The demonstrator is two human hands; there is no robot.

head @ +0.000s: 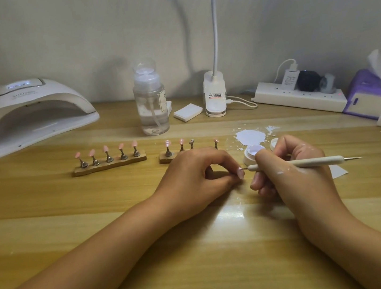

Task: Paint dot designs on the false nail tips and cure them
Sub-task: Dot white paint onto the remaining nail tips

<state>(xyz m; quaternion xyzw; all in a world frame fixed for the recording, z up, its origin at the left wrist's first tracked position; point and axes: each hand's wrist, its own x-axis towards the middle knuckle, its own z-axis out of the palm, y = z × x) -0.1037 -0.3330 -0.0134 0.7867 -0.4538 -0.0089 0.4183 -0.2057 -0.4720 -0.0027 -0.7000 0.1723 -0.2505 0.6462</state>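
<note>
My left hand (196, 175) pinches a small pink false nail tip (240, 172) low over the table. My right hand (286, 167) grips a cream dotting pen (311, 163), its fine point touching that tip. An open white jar of pale gel (254, 151) stands just behind my right hand, with its lid (274, 143) beside it. A wooden holder (110, 165) at centre left carries several pink tips on metal stands. A second holder (165, 159), partly hidden by my left hand, carries pink tips and one bare stand (191, 143). The white curing lamp (29, 114) sits far left.
A clear pump bottle (150, 100) stands at the back centre next to a white pad stack (187, 112) and a desk lamp base (214, 96). A power strip (301, 97) and purple tissue box (379, 93) occupy the back right. White paint patch (251, 135) marks the table.
</note>
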